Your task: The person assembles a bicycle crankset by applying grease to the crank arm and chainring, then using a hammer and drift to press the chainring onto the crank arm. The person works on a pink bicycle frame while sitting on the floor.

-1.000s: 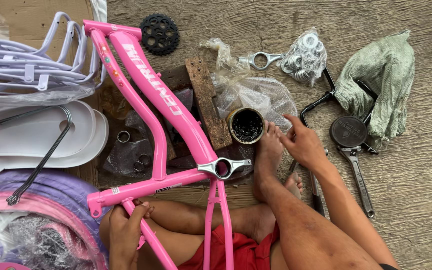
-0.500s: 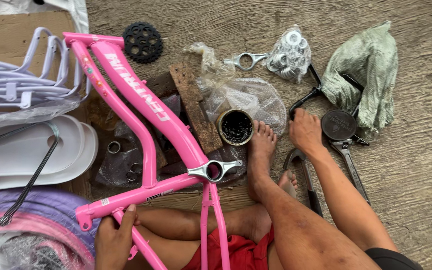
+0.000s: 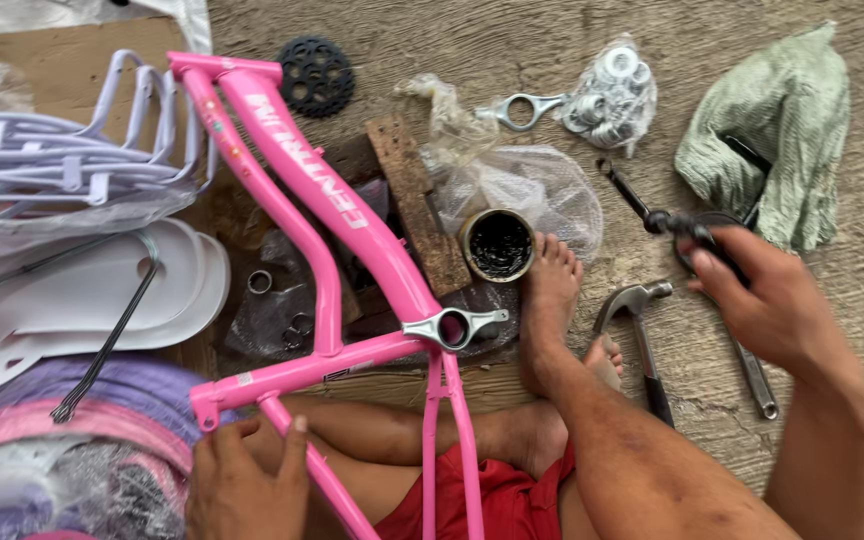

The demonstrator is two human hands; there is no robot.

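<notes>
- Pink bike frame: lies diagonally on the floor, rear end across the person's lap; sits further right in view than 0.5 s ago.
- Green rag: crumpled, top right, just beyond the right hand.
- Left hand: grip curled round the frame's lower pink tube, as before.
- Right hand: 0.5 s ago flat by the foot; now raised, grip pinched shut on a black crank, arm pointing up-left.
- Hammer: on floor between foot and right hand, uncovered since earlier frame.
- Grease tin: open, touching toes, beside frame.
- Black sprocket: top centre, well apart from both hands.
</notes>
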